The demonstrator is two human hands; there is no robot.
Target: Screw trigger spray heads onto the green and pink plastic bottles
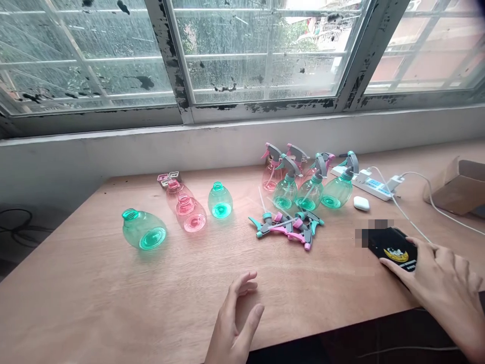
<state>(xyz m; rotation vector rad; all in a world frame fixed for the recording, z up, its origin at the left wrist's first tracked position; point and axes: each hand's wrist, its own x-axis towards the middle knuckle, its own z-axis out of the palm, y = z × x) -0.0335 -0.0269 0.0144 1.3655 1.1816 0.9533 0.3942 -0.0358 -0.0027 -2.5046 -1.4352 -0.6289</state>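
My right hand [441, 275] grips a phone in a black case [396, 248] with a yellow moon picture, thumb on the near side and fingers on the far side. Over the front of the table, my left hand [237, 321] is empty, its fingers curved and apart from the thumb. Beyond it lies a pile of loose spray heads [290, 227] in pink, teal and grey. To the left are open-necked bottles: a tilted green bottle [146, 231], a pink bottle [190, 215] with another pink bottle [174, 192] behind it, and an upright green bottle [220, 201].
Several bottles with spray heads [309, 192] stand behind the pile. On the right are a white earbud case [361, 203], a power strip [373, 188] with cables, and a cardboard box [454, 184]. Small square items [168, 178] lie near the wall under the window.
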